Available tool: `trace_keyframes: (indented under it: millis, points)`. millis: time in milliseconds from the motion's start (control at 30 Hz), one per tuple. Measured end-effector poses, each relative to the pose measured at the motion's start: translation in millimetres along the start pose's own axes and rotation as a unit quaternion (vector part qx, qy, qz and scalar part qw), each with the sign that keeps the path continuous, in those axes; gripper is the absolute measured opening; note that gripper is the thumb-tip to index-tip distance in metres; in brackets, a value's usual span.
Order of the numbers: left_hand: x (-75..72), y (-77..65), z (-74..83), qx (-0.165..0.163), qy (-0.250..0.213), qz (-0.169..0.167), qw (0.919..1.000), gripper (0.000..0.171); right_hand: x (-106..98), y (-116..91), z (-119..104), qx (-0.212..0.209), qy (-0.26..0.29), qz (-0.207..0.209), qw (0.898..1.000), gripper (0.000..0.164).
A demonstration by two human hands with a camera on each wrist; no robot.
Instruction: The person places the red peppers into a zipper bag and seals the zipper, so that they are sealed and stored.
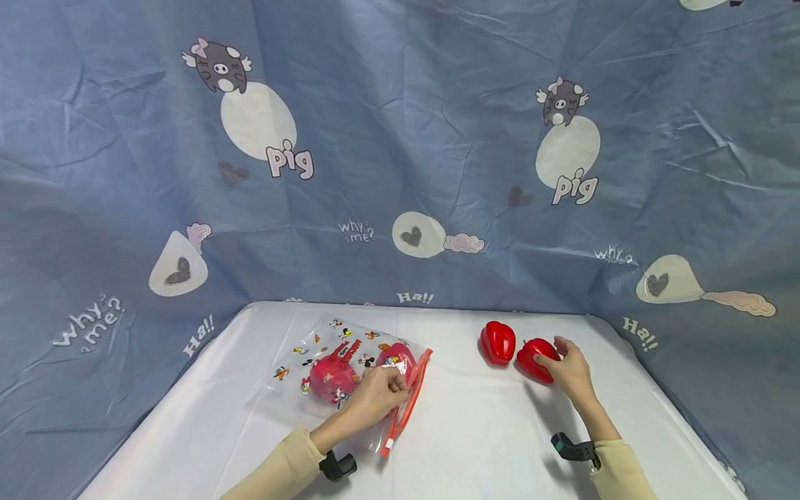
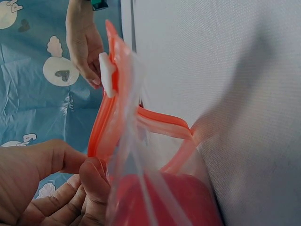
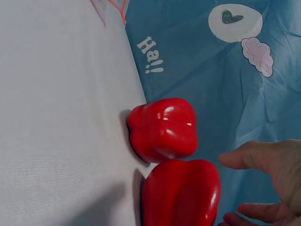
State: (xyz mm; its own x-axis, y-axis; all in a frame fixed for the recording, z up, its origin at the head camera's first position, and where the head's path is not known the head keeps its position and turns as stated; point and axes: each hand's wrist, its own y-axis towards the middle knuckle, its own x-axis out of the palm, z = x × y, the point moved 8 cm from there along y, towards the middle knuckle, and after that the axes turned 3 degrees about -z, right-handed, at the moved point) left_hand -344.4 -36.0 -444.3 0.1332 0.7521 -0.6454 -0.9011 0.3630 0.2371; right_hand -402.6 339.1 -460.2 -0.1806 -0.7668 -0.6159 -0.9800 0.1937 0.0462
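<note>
My left hand (image 1: 373,394) pinches the rim of a clear zip bag (image 1: 284,399) printed with cartoon figures; thumb and index finger meet on its orange zip edge (image 2: 99,134). The bag's mouth gapes, facing right, with a white slider (image 2: 107,75) at one end of the zip. Inside lie two rounded red things, one on the left (image 1: 331,380) and one close to the mouth (image 1: 400,355). My right hand (image 1: 573,373) hovers at the nearer of two glossy red bell peppers (image 3: 181,195), thumb and fingers spread. The other bell pepper (image 1: 498,343) lies beside it, farther back.
A white-covered table (image 1: 462,430) carries everything. Blue cloth (image 1: 387,153) with pig prints hangs behind it and along both sides. Dark bands with small devices sit on both wrists, the right one (image 1: 575,450) low over the table.
</note>
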Motion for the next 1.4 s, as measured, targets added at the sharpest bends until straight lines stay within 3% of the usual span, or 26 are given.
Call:
trace_keyframes:
  millis: [400,1033,1400]
  points:
    - [0.2,0.1,0.2,0.003,0.003,0.002,1.0,0.01,0,4,16,0.017,-0.011,0.014,1.0,0.067]
    - [-0.3,0.1,1.4,0.01,0.006,0.004,0.9999,0.009,4,4,24,0.038,-0.027,-0.004,0.999,0.069]
    - [-0.6,-0.1,1.3,0.009,0.008,0.005,0.9999,0.009,9,5,31,0.054,-0.009,-0.015,0.998,0.07]
